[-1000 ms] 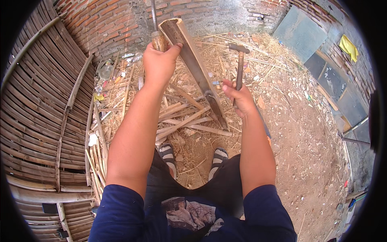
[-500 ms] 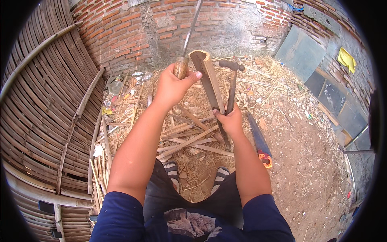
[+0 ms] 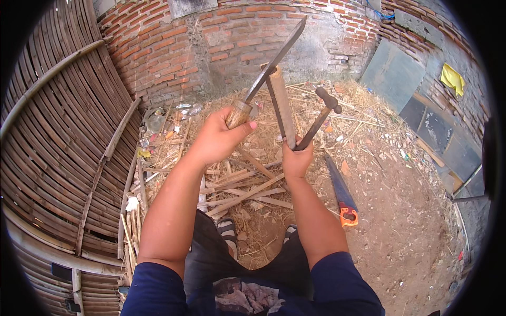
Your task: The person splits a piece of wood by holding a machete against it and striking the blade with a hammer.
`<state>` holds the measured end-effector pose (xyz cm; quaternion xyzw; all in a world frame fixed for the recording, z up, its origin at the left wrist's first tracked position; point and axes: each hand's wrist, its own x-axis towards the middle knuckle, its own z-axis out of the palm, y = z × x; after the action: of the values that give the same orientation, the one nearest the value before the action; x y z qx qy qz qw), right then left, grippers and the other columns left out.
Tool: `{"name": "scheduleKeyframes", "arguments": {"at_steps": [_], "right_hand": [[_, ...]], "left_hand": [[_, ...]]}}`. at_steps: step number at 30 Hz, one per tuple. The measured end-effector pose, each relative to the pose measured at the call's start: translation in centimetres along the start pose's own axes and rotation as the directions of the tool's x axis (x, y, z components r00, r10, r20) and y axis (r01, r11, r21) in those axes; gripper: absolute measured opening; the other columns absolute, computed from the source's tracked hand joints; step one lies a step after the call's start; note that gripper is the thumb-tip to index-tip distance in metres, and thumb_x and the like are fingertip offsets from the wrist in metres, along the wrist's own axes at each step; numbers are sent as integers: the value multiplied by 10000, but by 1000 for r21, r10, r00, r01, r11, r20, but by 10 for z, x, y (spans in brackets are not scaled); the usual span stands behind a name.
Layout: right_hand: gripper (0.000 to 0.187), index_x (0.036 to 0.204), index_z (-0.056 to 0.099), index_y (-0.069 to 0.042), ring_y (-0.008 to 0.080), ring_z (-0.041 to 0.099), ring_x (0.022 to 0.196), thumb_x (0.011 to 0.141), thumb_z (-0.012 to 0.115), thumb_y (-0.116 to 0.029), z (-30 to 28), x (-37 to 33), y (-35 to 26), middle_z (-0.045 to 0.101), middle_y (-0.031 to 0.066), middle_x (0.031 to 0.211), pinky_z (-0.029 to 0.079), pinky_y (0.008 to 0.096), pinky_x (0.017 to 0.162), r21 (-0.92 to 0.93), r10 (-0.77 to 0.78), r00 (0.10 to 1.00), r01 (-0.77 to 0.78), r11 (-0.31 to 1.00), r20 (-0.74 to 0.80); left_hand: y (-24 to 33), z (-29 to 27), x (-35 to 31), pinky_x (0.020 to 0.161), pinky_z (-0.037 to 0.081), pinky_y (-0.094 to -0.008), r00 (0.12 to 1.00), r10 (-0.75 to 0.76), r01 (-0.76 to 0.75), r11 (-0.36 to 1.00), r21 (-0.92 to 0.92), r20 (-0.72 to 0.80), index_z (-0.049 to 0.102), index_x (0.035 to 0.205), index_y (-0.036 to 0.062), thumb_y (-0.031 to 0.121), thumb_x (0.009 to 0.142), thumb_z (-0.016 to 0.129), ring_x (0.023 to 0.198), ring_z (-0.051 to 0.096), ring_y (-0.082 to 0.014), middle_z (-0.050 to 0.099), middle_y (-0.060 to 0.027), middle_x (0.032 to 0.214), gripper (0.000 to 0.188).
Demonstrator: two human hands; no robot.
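Observation:
My left hand (image 3: 217, 139) is closed round the wooden handle of a machete (image 3: 279, 58), whose blade slants up to the right. That blade crosses in front of or against the upper end of a split bamboo piece (image 3: 281, 108); whether they touch is hard to tell. Closed as well, my right hand (image 3: 298, 160) grips the bamboo's lower part together with the handle of a hammer (image 3: 317, 125). The hammer leans right, its dark metal head uppermost. Both hands are raised in front of me above the ground.
Below my hands lies a loose pile of bamboo strips (image 3: 247, 189). A handsaw (image 3: 342, 192) with an orange handle rests on the dirt to the right. A slatted bamboo wall (image 3: 58, 137) stands left, a brick wall (image 3: 232, 42) ahead. Grey panels (image 3: 392, 73) lean at the far right.
The machete has tilted right, bringing its blade across the bamboo's top. My left hand has moved slightly down and left. The bamboo has turned, and the hammer now leans further right.

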<state>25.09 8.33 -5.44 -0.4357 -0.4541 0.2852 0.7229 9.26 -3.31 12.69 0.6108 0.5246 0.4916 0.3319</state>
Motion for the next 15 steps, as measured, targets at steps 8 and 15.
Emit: {"name": "scheduleKeyframes", "arguments": {"at_steps": [8, 15], "right_hand": [[393, 1082, 618, 1, 172, 689, 809, 766, 833, -92, -12, -2, 10, 712, 90, 931, 545, 327, 734, 17, 75, 996, -76, 997, 53], [407, 1049, 572, 21, 109, 623, 666, 808, 871, -114, -18, -3, 7, 671, 61, 850, 509, 278, 601, -27, -6, 993, 9, 1000, 114]], "left_hand": [[-3, 4, -7, 464, 318, -249, 989, -129, 137, 983, -121, 68, 582, 1045, 44, 415, 973, 680, 483, 402, -67, 462, 43, 617, 390], [-3, -11, -15, 432, 336, -239, 976, -126, 157, 972, -173, 179, 553, 989, 47, 672, 1023, 391, 409, 383, -87, 475, 4, 593, 646]]}}
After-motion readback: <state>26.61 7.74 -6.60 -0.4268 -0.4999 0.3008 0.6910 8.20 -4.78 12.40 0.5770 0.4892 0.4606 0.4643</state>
